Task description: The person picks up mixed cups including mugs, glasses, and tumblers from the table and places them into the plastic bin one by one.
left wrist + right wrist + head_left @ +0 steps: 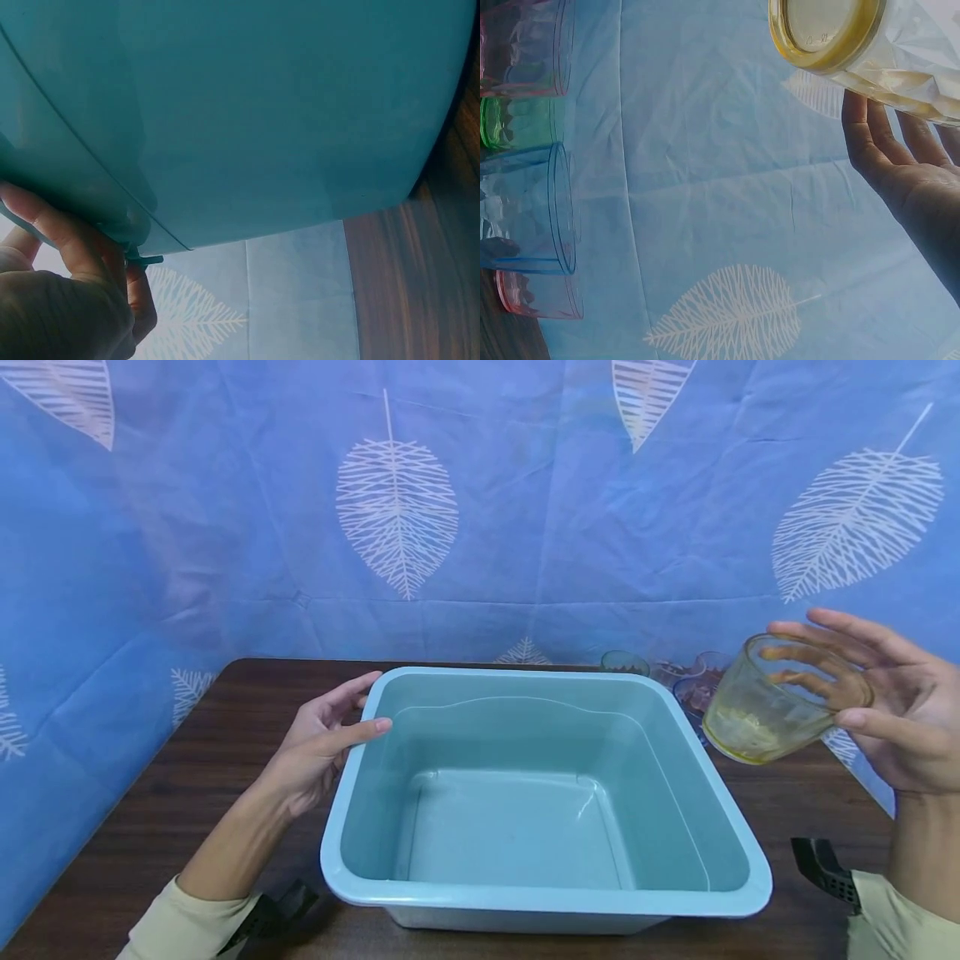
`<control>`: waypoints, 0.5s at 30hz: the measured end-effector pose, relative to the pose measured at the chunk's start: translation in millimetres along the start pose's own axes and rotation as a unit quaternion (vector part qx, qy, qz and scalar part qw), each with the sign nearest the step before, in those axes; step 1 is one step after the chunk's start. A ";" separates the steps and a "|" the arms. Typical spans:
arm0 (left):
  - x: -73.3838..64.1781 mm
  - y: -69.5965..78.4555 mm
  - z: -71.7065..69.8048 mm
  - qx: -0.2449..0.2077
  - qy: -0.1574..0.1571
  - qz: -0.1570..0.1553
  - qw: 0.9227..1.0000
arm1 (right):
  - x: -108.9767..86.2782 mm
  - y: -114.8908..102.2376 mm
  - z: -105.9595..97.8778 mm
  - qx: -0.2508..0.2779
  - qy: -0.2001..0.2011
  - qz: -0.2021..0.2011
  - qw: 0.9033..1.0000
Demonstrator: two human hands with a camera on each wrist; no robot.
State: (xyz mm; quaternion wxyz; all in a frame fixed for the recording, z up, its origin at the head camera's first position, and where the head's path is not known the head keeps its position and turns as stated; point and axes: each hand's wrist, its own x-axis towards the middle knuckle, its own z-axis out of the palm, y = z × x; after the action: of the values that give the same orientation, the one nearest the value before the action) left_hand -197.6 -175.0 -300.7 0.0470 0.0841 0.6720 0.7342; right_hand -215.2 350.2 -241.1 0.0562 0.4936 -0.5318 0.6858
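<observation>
Just right of the basin, the right hand [911,702] holds a yellow-tinted tumbler [772,714] in the air, fingers behind it and thumb at the front by its mouth. At the other side, the left hand [318,739] grips the rim of the blue-green plastic basin [540,900] near its far left corner, thumb over the edge. By the look of it, the work is at an early stage: one tumbler is off the surface [161,806], yet nothing lies inside the basin, and the other tumblers stand upright beyond its far right corner. Among these, the right wrist view shows a blue tumbler [525,210], a green tumbler [521,124] and two pinkish ones. The held piece is see-through and tilted, mouth toward the palm, base angled down toward the basin; its lower wall looks faceted, and the thick base shows deeper yellow with faint marks. Behind everything hangs a blue cloth [487,527] printed with white leaves.
</observation>
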 end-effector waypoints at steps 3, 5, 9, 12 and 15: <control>-0.3 -0.4 0.0 0.001 0.002 -0.005 1.000 | 2.0 0.8 4.5 -0.002 -0.002 0.001 1.000; -0.4 -0.5 0.2 0.007 0.006 -0.009 1.000 | 2.2 1.2 6.0 0.005 0.000 0.001 1.000; -0.5 -0.3 -0.3 0.012 0.008 -0.009 1.000 | 0.8 1.9 6.0 0.012 0.007 0.008 1.000; 0.2 0.4 -1.2 0.009 0.007 -0.004 1.000 | 2.0 2.3 8.3 0.016 0.013 0.005 1.000; 1.2 0.8 -1.8 0.009 0.005 -0.003 1.000 | 5.1 1.7 13.9 0.027 0.013 -0.005 1.000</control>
State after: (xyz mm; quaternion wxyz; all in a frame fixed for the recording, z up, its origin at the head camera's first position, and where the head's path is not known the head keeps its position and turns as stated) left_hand -199.0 -176.6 -300.0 0.0447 0.0789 0.6790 0.7285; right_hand -210.2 336.3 -239.2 0.0533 0.4884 -0.5099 0.7062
